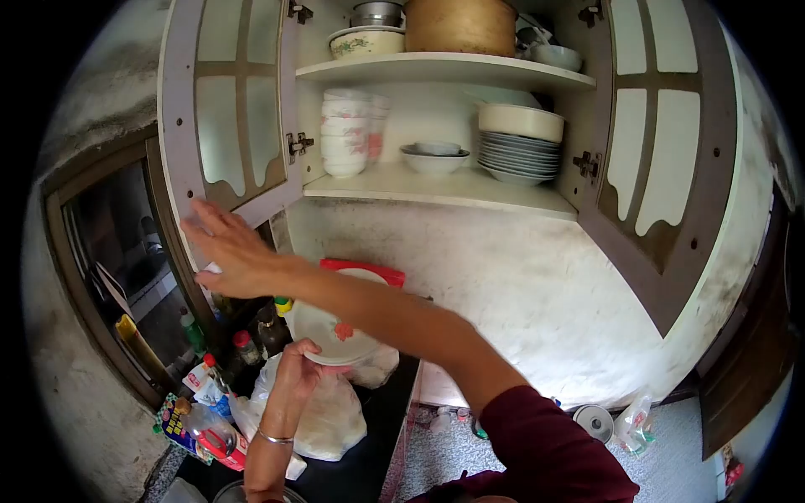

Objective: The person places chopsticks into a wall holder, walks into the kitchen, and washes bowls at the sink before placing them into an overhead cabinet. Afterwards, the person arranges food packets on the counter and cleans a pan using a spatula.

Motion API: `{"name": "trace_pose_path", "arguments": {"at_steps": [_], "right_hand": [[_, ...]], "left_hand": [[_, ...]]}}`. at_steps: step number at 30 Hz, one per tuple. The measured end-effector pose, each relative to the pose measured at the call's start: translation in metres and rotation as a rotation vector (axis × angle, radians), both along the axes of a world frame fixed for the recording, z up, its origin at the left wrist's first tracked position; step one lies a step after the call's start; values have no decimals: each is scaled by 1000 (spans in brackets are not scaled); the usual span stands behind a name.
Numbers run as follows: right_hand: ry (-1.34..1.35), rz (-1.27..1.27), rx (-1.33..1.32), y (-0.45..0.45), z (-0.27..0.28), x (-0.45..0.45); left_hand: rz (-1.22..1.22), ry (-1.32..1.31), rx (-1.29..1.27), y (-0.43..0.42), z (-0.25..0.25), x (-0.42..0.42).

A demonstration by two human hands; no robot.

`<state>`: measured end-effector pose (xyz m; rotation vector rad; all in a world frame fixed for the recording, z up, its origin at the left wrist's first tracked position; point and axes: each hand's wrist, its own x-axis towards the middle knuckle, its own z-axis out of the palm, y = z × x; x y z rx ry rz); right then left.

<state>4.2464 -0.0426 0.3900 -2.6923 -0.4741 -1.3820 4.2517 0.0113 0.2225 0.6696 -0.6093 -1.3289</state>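
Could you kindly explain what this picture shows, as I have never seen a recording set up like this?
Of course. There is no machine here: a person works bare-handed and wears a camera on the head, looking forward and down. That gives this single, round-edged view.

The left hand, with a bracelet at its wrist, grips the rim of a white dish with a red pattern. The right arm crosses above it, and the right hand is spread at the open left cabinet door; I cannot tell whether it touches.

On the dark worktop lie a white plastic bag and various bottles. The cabinet shelves above hold stacked bowls, stacked plates and a large pot.
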Motion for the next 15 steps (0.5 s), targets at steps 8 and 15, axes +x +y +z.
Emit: {"name": "trace_pose_path", "arguments": {"at_steps": [8, 15], "right_hand": [[-199, -384, 93, -152, 69, -163], [-119, -548, 676, -265, 55, -246]], "left_hand": [[-54, -48, -107, -23, 71, -15], [-166, -22, -224, -61, 131, -38]]}}
